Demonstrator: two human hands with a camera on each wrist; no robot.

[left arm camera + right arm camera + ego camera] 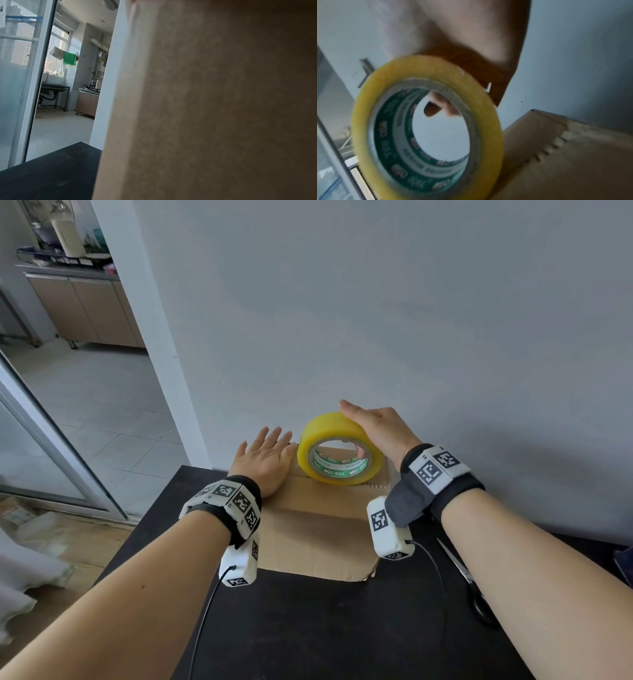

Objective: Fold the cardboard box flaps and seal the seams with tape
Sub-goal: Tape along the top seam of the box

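Observation:
A brown cardboard box (318, 535) stands on the black table (325, 628) against the wall, flaps folded down. My left hand (265, 462) lies flat on the box top at its left, fingers straight. My right hand (373, 429) grips a yellow tape roll (337, 450) held on edge on the box top; fingers curl over the roll and a fingertip shows through the core. In the right wrist view the tape roll (426, 128) fills the left and a jagged tape end (551, 147) lies on the box (573, 169). The left wrist view shows the box side (214, 108).
Black-handled scissors (469, 580) lie on the table to the right of the box. The grey wall (376, 320) rises right behind the box. The table's left edge drops to a tiled floor (85, 412) leading into a kitchen.

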